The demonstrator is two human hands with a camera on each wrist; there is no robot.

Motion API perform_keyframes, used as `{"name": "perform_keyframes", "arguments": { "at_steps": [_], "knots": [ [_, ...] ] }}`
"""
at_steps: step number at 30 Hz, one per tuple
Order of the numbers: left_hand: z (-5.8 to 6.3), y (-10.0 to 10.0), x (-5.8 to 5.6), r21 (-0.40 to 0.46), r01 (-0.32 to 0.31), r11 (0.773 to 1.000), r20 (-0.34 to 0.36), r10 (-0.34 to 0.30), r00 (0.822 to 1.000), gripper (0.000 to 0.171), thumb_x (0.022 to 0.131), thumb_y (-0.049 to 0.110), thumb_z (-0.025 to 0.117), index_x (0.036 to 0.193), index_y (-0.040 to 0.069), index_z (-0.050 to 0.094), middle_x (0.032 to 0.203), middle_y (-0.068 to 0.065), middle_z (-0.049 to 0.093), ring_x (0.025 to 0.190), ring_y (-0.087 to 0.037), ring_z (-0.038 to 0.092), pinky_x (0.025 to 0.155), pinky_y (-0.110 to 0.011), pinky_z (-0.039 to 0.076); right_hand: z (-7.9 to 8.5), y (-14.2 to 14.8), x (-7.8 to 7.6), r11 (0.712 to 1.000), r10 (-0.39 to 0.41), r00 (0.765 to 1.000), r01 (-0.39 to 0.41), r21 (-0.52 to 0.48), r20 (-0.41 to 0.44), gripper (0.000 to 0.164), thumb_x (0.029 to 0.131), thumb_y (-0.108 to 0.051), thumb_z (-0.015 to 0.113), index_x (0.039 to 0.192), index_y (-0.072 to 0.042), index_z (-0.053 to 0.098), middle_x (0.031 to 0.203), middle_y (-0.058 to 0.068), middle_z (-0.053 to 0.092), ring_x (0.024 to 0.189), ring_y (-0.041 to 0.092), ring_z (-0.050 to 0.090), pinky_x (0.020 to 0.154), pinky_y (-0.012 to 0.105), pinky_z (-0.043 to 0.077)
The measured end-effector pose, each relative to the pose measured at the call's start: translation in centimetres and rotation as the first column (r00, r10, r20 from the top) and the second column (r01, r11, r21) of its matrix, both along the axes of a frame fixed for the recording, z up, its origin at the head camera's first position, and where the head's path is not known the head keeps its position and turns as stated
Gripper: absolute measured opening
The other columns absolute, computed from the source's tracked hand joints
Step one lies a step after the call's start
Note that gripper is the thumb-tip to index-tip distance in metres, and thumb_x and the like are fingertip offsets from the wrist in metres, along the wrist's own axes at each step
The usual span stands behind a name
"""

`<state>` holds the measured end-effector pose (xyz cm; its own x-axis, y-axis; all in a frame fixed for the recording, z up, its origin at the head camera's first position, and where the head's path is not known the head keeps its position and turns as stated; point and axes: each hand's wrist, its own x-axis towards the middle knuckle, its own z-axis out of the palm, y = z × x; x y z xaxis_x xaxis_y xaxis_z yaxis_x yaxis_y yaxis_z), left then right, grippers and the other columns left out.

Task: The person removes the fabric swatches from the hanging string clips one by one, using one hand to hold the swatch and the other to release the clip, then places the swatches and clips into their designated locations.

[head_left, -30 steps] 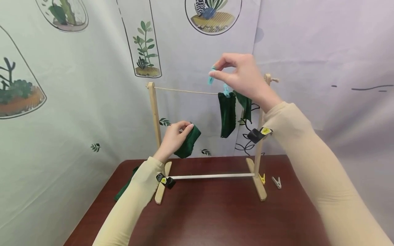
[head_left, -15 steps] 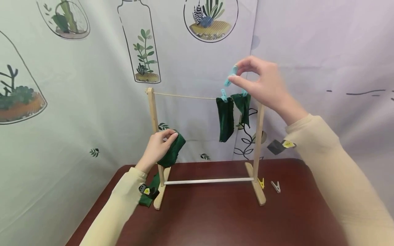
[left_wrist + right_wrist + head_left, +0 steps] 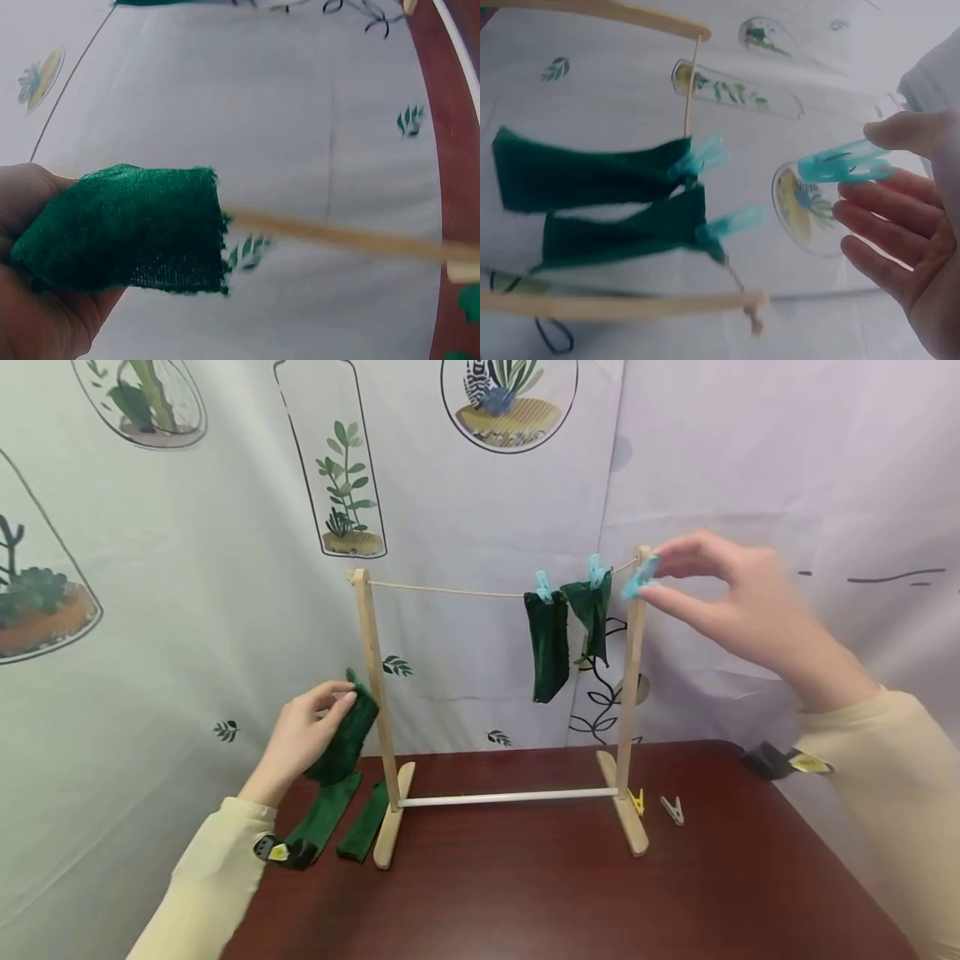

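Observation:
My left hand pinches a dark green cloth by its top, left of the rack's left post; the left wrist view shows the cloth with a frayed edge. With thumb and fingers my right hand pinches a light blue clothespin in front of the top of the right post. Two green cloths, a straight one and a twisted one, hang side by side on the cord, each under a blue clothespin. In the right wrist view, the held clothespin is apart from both.
A wooden rack with a left post, a right post and a white bottom bar stands on the dark red table. Green cloths lie by its left foot. A yellow clothespin and a pale clothespin lie at the right.
My left hand has moved left and down with its cloth, away from the cord. My right hand has moved right and down with the clothespin, uncovering both hanging cloths.

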<state>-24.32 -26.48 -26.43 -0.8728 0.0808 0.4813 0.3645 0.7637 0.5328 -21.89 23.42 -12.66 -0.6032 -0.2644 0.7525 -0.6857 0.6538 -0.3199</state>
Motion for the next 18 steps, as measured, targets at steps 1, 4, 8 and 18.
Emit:
{"name": "perform_keyframes", "arguments": {
  "at_steps": [1, 4, 8, 18],
  "knots": [
    [0.1, -0.7, 0.4, -0.006, -0.015, 1.000, 0.003, 0.015, 1.000, 0.044, 0.107, 0.040, 0.050, 0.134, 0.007, 0.062, 0.112, -0.024, 0.069, 0.110, -0.045, 0.062, 0.090, -0.064, 0.048, -0.3, 0.6, 0.1, 1.000, -0.007, 1.000, 0.007, 0.003, 0.003, 0.032, 0.090, -0.020, 0.079, 0.119, -0.014, 0.069, 0.110, -0.003, 0.073, 0.105, -0.010, 0.059, 0.088, 0.010, 0.041],
    [0.2, -2.9, 1.7, -0.011, -0.053, 0.999, 0.030, 0.054, 0.998, 0.049, 0.106, 0.043, 0.047, 0.138, 0.007, 0.058, 0.121, -0.028, 0.065, 0.117, -0.051, 0.057, 0.090, -0.069, 0.045, -1.1, 2.3, 0.4, 0.999, -0.038, 0.999, 0.038, -0.006, 0.004, 0.031, 0.090, -0.019, 0.078, 0.119, -0.014, 0.069, 0.103, -0.015, 0.071, 0.104, -0.013, 0.058, 0.086, 0.010, 0.039],
    [-0.4, -5.9, 3.0, -0.014, -0.087, 0.996, 0.058, 0.087, 0.994, 0.052, 0.107, 0.043, 0.047, 0.143, 0.006, 0.054, 0.126, -0.031, 0.061, 0.121, -0.055, 0.051, 0.087, -0.071, 0.043, -2.1, 4.1, 0.7, 0.996, -0.086, 0.996, 0.086, -0.036, -0.008, 0.031, 0.090, -0.015, 0.077, 0.120, -0.012, 0.070, 0.097, -0.032, 0.065, 0.098, -0.016, 0.058, 0.079, 0.011, 0.035],
    [-3.3, -11.9, 6.0, -0.104, -0.187, 0.977, 0.134, 0.200, 0.971, 0.051, 0.108, 0.037, 0.045, 0.143, -0.001, 0.051, 0.129, -0.040, 0.054, 0.117, -0.061, 0.048, 0.077, -0.068, 0.044, -5.5, 8.1, 1.7, 0.977, -0.139, 0.974, 0.165, -0.135, 0.180, 0.038, 0.091, -0.018, 0.076, 0.128, -0.020, 0.069, 0.106, -0.021, 0.067, 0.095, -0.010, 0.060, 0.071, 0.009, 0.037]
  ]
}}
